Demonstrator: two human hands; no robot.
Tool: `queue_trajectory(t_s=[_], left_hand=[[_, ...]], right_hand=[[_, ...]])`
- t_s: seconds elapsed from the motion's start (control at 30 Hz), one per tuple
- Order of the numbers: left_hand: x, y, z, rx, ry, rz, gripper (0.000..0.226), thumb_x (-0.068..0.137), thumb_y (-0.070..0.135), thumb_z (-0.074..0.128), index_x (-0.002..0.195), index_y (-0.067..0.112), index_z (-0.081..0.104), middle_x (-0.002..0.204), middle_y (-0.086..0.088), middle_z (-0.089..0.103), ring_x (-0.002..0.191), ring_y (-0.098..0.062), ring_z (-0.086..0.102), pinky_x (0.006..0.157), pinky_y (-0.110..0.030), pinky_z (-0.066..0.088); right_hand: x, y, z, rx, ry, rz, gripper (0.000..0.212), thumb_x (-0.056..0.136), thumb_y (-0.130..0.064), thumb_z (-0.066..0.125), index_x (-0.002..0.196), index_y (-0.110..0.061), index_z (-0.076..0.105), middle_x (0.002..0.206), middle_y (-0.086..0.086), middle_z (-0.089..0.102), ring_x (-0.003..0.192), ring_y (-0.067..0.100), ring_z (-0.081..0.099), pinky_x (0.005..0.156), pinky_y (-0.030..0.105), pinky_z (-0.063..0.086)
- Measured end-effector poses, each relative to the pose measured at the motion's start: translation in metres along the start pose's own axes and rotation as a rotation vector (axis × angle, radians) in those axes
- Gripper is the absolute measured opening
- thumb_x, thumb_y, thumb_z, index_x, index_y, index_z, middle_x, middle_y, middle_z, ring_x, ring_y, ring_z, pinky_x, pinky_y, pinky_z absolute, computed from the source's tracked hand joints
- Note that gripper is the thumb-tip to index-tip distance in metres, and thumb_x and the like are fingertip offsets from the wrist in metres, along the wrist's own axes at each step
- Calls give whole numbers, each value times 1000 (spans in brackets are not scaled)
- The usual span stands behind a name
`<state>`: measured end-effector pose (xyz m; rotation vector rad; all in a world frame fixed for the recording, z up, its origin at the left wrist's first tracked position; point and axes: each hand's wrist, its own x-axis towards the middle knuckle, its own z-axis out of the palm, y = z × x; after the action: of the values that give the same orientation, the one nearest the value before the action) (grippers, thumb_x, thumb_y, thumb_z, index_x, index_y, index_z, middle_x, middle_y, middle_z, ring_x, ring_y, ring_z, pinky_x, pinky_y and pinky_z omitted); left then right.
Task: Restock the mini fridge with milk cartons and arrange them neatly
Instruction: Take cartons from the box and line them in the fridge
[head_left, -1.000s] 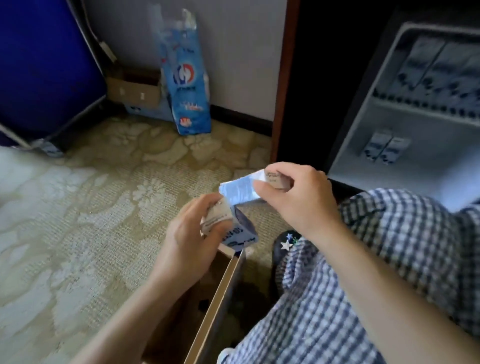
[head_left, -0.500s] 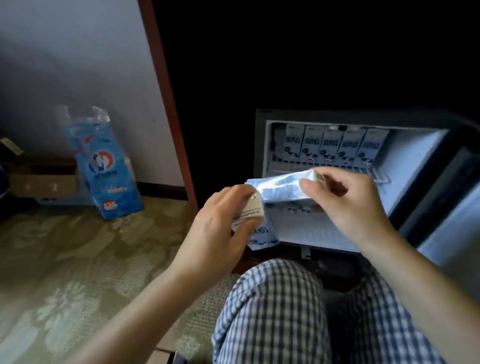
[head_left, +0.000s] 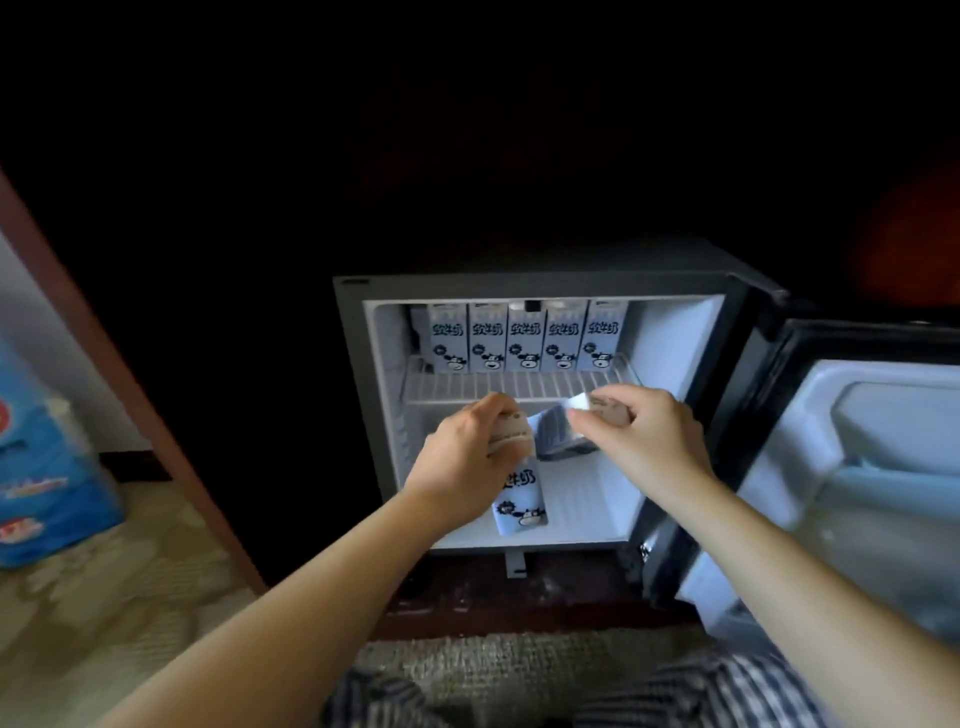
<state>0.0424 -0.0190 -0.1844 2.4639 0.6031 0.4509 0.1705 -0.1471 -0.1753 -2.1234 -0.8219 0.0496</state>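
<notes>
Evidently light, dentable: pale-blue cardboard milk carton (head_left: 521, 501) is gripped at stiff top by left hand (head_left: 462, 462); second carton (head_left: 558, 437), two o'clock, pinched by right hand (head_left: 644, 441).

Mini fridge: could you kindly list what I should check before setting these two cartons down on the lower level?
1. Fridge door open, swung to the right: ok.
2. Left hand grips the top of the left carton, which is roughly upright: ok.
3. Right hand pinches the right carton, which is tilted: not ok for standing it.
4. Fridge floor bare to the right of the cartons: ok; behind the hands: cannot tell.
5. Top-shelf row of five, upright with labels forward: ok.
</notes>
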Motion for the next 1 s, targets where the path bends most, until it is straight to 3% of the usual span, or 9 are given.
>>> queue_trajectory(t_s=[0.2,0.37,0.5,0.63,0.77,0.9,1.0], left_hand=[[44,-12,48,58,-72,-65,23,91,24,53,113,23,49,109,0,60,91,-23,59,75,-36,52],[70,-42,80,139,-219,-136,21,96,27,49,117,25,45,109,-3,64,89,-24,62,76,-37,55],[87,-64,102,184,-278,-169,23,95,22,49,117,23,43,112,-6,62,93,-29,61,77,-38,50],[103,-78,123,206,-332,-161,30,95,20,52,123,21,42,113,-6,58,95,-27,61,76,-36,49],[119,-93,138,239,-365,-132,33,95,16,53,125,20,41,112,-9,59,94,-29,62,80,-39,54],[124,-108,155,228,-335,-128,25,92,12,52,114,21,44,107,-8,61,88,-29,63,75,-41,54],[126,-114,169,260,-303,-121,30,93,9,50,120,21,43,113,-7,59,92,-28,64,77,-40,55]], right_hand=[[44,36,27,-135,-39,126,32,72,-44,63,72,-11,62,61,-3,63,67,18,62,58,27,44],[72,67,64,-206,-184,220,29,72,-36,60,54,-19,48,46,-7,42,49,15,45,54,24,32],[88,79,87,-362,-239,240,16,72,-32,60,62,-20,56,55,-4,52,56,17,53,48,19,30],[99,95,107,-442,-286,256,23,77,-36,61,76,-15,66,73,-2,66,72,20,64,51,20,39],[109,111,118,-511,-353,254,17,79,-35,62,81,-19,66,80,-1,64,79,22,65,49,19,37],[119,127,129,-581,-383,254,20,77,-37,63,83,-18,65,84,-1,64,85,23,64,57,23,43],[124,138,138,-569,-373,270,26,80,-40,64,97,-20,67,95,-1,68,92,23,65,67,26,50]])
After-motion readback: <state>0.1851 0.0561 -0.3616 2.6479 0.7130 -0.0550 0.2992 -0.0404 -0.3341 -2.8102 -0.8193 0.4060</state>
